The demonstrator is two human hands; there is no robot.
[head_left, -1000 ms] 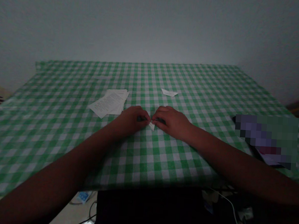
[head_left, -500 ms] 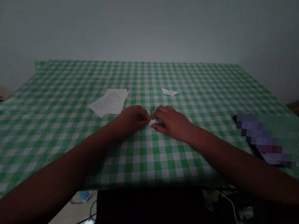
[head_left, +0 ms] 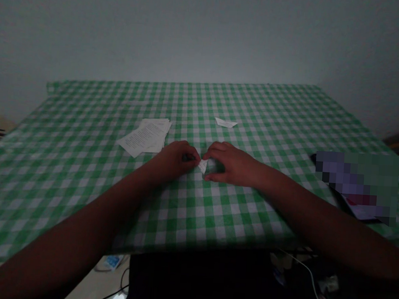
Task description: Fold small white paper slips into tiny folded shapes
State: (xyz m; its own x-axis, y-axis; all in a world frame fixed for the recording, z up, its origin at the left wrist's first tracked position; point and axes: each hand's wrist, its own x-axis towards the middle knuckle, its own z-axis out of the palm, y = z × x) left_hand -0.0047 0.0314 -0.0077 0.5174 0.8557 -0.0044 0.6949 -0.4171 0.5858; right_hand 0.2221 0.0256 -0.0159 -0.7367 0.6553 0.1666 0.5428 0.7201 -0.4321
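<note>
A small folded piece of printed paper (head_left: 202, 166) is between my hands, low over the checked tablecloth. My left hand (head_left: 180, 158) pinches its left corner between thumb and fingertips. My right hand (head_left: 231, 164) spans the paper from the other side, forefinger at its upper corner and thumb by its lower tip, with a gap between them. Beyond the hands lies a folded paper boat (head_left: 226, 123), flat on the cloth. To the left rests a loose stack of printed paper sheets (head_left: 148, 135), the top one turned askew.
A green-and-white checked cloth (head_left: 195, 212) covers the table. At the right, by my forearm, lies a dark-edged device (head_left: 343, 201), its screen mostly blurred out. A pale wall (head_left: 193, 36) stands behind the table. Cables and small items are on the floor below.
My right thumb and forefinger have spread wider apart, and more of the folded paper shows as a small triangle. My left hand keeps its pinch in about the same place.
</note>
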